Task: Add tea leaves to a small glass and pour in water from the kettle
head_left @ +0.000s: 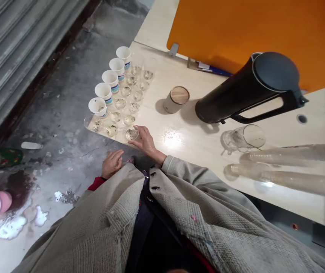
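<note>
Leaves are already seen in the clear cups left of the jug (paper cups farther left). The nearest cup is pinched by the right hand. The left hand is loosely curled, empty. Water looks not yet poured.

- Bare tabletop lies open between the clear cups and the black jug.
- A lidded canister and a glass pitcher stand at its edges.
</note>
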Demonstrator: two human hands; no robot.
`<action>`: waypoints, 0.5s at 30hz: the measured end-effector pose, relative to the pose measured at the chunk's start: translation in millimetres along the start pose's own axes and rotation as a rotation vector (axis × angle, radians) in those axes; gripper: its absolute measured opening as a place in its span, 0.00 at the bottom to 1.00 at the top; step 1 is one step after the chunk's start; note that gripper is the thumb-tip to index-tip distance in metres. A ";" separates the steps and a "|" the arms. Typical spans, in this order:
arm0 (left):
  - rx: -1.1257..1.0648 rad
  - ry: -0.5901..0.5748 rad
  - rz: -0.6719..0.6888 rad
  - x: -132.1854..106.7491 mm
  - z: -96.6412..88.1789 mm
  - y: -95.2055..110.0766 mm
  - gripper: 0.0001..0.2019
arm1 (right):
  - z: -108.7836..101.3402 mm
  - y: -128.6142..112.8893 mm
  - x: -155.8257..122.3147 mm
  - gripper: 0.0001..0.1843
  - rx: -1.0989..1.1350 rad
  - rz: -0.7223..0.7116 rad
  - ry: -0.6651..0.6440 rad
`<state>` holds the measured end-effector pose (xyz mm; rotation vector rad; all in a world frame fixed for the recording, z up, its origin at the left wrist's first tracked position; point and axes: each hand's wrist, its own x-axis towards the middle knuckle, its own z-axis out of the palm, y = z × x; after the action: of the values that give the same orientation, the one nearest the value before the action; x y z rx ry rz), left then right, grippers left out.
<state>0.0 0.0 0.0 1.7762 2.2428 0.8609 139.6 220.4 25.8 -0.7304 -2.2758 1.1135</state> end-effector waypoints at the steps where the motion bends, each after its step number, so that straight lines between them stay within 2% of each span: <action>1: -0.002 -0.003 -0.009 -1.8 -0.4 -1.2 0.18 | 4.1 -1.0 1.6 0.39 0.002 0.005 -0.008; 6: -0.009 0.002 -0.027 -6.8 -1.5 -5.9 0.18 | 13.8 -4.5 5.7 0.41 -0.017 0.020 -0.023; 15: -0.023 -0.015 -0.048 -2.4 2.9 0.0 0.19 | 12.7 -4.8 6.6 0.43 -0.017 0.020 -0.060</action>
<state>2.0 -1.3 -2.9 1.7063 2.2468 0.8581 125.5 215.3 24.1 -0.7378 -2.3349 1.1413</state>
